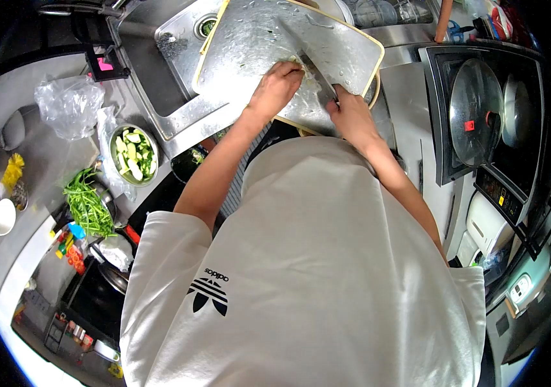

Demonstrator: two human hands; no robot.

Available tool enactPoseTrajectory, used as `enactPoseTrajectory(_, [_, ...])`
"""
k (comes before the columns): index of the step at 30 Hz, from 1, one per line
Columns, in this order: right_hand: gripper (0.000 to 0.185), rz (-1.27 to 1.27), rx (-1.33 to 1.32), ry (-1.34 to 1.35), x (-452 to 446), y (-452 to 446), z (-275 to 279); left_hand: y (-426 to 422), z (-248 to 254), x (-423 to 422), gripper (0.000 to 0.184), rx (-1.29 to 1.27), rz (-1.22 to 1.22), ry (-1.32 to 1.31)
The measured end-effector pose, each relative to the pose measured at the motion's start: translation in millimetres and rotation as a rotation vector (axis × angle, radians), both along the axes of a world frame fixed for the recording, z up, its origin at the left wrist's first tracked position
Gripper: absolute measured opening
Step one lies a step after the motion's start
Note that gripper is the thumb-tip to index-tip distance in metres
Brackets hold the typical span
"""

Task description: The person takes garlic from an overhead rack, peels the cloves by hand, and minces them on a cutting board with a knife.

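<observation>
A metal cutting board (243, 58) with a yellowish edge lies across the sink. My right hand (353, 117) is closed round the handle of a knife (317, 74), whose blade points up and to the left over the board. Just left of the blade, my left hand (279, 84) has its fingers bent together at a small pale piece of food (295, 59), partly hidden by the fingertips. Small pale scraps and water drops lie on the board near the blade.
Left of the sink (159, 77) stand a bowl of cut green vegetables (133, 155), leafy greens (88, 203) and a clear plastic bag (69, 106). White spoons (1, 222) are at the far left. A glass lid (477, 113) is at the right.
</observation>
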State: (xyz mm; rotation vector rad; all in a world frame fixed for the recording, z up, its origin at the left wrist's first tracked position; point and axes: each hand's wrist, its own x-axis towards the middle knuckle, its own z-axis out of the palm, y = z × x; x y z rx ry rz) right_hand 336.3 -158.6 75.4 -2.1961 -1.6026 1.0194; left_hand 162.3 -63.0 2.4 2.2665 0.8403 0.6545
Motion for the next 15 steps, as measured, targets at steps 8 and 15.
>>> enactPoseTrajectory(8, [0.025, 0.094, -0.074, -0.081, -11.6, 7.1, 9.9, -8.4, -6.7, 3.1, 0.021, 0.041, 0.096, 0.01])
enactPoseTrajectory(15, [0.024, 0.117, -0.066, -0.1, -11.5, 15.1, 22.6, -7.0, -4.5, 7.8, 0.022, 0.105, 0.158, 0.057])
